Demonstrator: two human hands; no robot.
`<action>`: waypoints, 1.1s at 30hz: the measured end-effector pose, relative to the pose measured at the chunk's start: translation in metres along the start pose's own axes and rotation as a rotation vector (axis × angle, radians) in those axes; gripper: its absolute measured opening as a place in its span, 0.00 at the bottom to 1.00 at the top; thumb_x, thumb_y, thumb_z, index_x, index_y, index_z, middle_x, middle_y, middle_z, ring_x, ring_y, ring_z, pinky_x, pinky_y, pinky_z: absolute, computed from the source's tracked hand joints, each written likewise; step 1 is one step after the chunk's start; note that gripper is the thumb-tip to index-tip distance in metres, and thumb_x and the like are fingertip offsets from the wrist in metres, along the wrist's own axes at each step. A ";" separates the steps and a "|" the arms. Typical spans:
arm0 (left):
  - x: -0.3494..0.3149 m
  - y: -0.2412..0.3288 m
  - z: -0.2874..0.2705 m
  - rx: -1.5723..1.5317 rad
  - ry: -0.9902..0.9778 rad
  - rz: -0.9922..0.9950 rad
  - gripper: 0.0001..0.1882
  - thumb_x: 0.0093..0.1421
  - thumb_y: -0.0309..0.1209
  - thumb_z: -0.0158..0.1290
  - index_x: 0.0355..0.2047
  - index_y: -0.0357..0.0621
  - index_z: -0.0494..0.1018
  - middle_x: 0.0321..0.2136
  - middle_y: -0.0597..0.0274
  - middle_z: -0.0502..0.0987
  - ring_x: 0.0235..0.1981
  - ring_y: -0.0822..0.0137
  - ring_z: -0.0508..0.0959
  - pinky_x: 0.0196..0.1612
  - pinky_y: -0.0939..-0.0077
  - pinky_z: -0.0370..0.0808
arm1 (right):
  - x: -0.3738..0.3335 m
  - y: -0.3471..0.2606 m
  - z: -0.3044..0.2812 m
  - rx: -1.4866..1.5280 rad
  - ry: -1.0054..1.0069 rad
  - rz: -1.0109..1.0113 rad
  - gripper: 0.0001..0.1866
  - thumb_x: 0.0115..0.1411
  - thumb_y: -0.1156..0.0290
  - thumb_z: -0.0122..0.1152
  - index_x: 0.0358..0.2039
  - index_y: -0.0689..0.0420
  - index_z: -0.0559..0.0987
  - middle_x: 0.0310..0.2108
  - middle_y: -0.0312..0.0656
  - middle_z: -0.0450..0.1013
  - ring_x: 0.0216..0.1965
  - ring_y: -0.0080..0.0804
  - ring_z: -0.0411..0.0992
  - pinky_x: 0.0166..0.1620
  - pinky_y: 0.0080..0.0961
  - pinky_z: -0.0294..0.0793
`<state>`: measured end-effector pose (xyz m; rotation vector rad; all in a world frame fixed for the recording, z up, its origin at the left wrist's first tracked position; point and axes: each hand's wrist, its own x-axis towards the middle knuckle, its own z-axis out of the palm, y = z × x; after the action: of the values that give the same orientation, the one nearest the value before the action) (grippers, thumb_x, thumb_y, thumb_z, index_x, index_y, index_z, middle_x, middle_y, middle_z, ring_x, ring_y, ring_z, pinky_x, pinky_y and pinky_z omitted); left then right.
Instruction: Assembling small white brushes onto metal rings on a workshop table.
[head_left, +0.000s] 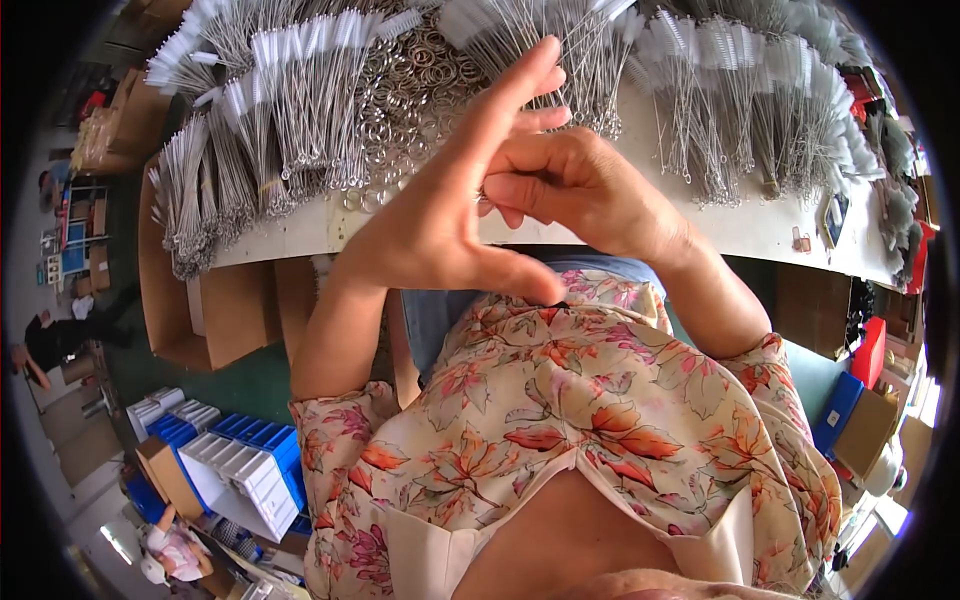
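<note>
My left hand [430,225] is raised over the near edge of the table, its fingers stretched out and the thumb spread wide. My right hand [590,190] is closed, thumb and index finger pressed together against the left palm side. Whatever those fingertips may hold is hidden. Beyond the hands lies a pile of metal split rings [400,120]. Bundles of wire-handled cleaning brushes [315,100] with white bristles flank it on the left, and more brushes [745,100] lie to the right.
The white table [590,230] runs across in front of me. A small clear-pinkish piece [800,240] rests near its right edge. Cardboard boxes [235,310] stand below on the left, with white and blue plastic bins [240,475] behind. Two people are in the left background.
</note>
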<state>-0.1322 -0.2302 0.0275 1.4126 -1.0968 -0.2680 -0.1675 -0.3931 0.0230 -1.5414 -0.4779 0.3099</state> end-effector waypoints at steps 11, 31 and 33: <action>-0.029 0.000 0.005 0.436 0.163 0.242 0.12 0.44 0.33 0.63 0.26 0.43 0.74 0.31 0.61 0.73 0.33 0.64 0.73 0.38 0.72 0.69 | -0.024 -0.012 -0.013 0.388 -0.215 0.417 0.11 0.60 0.64 0.54 0.31 0.59 0.77 0.21 0.31 0.71 0.19 0.14 0.66 0.24 0.13 0.67; -0.067 -0.004 -0.002 -0.067 0.629 -0.398 0.04 0.57 0.20 0.50 0.34 0.33 0.70 0.34 0.57 0.76 0.30 0.71 0.78 0.34 0.78 0.80 | -0.005 0.037 0.026 -0.756 0.186 -0.303 0.04 0.51 0.74 0.59 0.27 0.59 0.77 0.32 0.39 0.73 0.27 0.37 0.73 0.30 0.29 0.72; -0.060 0.006 -0.007 0.156 0.553 -0.344 0.07 0.58 0.19 0.49 0.37 0.33 0.72 0.36 0.54 0.76 0.32 0.69 0.78 0.34 0.78 0.79 | -0.001 0.031 0.025 -0.713 0.151 -0.238 0.05 0.53 0.68 0.57 0.27 0.55 0.77 0.29 0.39 0.73 0.27 0.39 0.73 0.31 0.32 0.73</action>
<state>-0.1605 -0.1807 0.0074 1.6815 -0.4264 -0.0260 -0.1776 -0.3712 -0.0092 -2.1495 -0.6883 -0.1885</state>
